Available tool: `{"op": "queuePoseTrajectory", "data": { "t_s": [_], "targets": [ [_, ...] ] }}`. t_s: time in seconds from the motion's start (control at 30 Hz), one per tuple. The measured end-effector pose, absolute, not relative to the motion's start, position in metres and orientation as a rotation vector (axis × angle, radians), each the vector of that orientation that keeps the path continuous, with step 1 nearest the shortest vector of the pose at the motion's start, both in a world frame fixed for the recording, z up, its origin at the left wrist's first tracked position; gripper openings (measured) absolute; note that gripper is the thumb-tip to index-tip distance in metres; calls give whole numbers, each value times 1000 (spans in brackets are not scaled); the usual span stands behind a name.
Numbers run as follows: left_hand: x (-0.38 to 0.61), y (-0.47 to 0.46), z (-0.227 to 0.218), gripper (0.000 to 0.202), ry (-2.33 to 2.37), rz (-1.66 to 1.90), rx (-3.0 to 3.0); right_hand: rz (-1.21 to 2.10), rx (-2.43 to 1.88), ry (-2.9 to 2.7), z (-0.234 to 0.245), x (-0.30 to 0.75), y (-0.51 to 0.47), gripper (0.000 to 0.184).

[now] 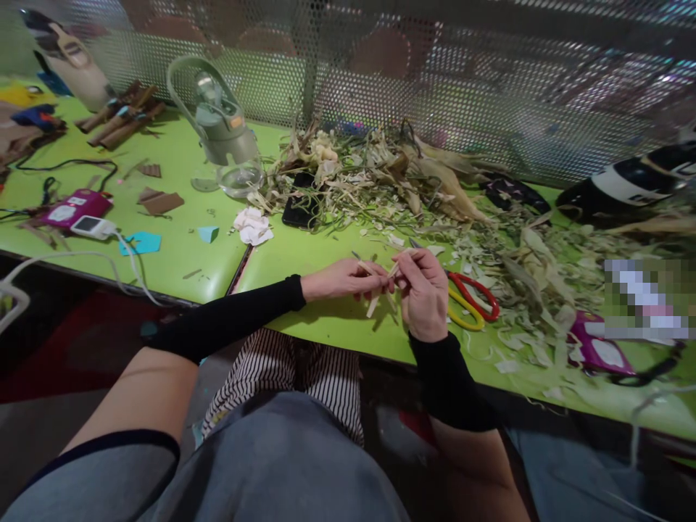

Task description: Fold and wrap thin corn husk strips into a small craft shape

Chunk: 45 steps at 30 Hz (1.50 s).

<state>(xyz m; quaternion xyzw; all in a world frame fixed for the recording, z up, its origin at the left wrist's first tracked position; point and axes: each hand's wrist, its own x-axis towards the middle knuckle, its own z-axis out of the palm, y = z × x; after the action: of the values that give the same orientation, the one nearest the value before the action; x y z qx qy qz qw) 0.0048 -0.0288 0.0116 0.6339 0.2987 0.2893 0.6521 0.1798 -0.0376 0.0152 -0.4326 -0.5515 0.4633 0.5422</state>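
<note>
Both hands meet over the front edge of the green table, their fingertips close together. My left hand (353,279) pinches pale strips of dried husk (373,306), whose ends hang below the fingers. In my right hand (423,290), the thumb and forefinger close on the same husk strips near the left fingertips. How the strips cross between the fingers is too small to make out. Scissors (472,299) with one red and one yellow handle lie on the table just right of my right hand, their blades partly hidden behind it.
A heap of dried husks and shavings (380,170) spreads along the back and right. A dark phone (301,203) lies at its left edge. Crumpled tissue (253,226), a green bottle (222,134), magenta boxes (76,209) with cables and a dark bottle (625,185) stand around. A perforated metal screen (348,72) closes the back.
</note>
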Motion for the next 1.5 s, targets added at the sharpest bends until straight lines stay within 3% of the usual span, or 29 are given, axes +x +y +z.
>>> {"op": "queuePoseTrajectory", "data": {
  "t_s": [0.27, 0.47, 0.73, 0.97, 1.33, 1.5],
  "targets": [
    [10, -33, 10, 26, 714, 712, 1410, 1134, -1018, -1310, 15, 187, -23, 46],
    [0, -18, 9, 18, 649, 888, 1149, 825, -1095, -1359, 8, 197, -17, 49],
    [-4, -10, 5, 27, 637, 1025, 1265, 641, -1188, -1591, 13, 194, -29, 54],
    [-3, -13, 3, 30, 693, 1018, 1421, 863, -1162, -1726, 17, 193, -29, 60],
    [-5, -22, 23, 24, 686, 841, 1837, 1091, -1096, -1346, 14, 185, -31, 51],
    [-3, -25, 20, 23, 664, 855, 1811, 732, -1117, -1529, 19, 185, -35, 46]
  ]
}}
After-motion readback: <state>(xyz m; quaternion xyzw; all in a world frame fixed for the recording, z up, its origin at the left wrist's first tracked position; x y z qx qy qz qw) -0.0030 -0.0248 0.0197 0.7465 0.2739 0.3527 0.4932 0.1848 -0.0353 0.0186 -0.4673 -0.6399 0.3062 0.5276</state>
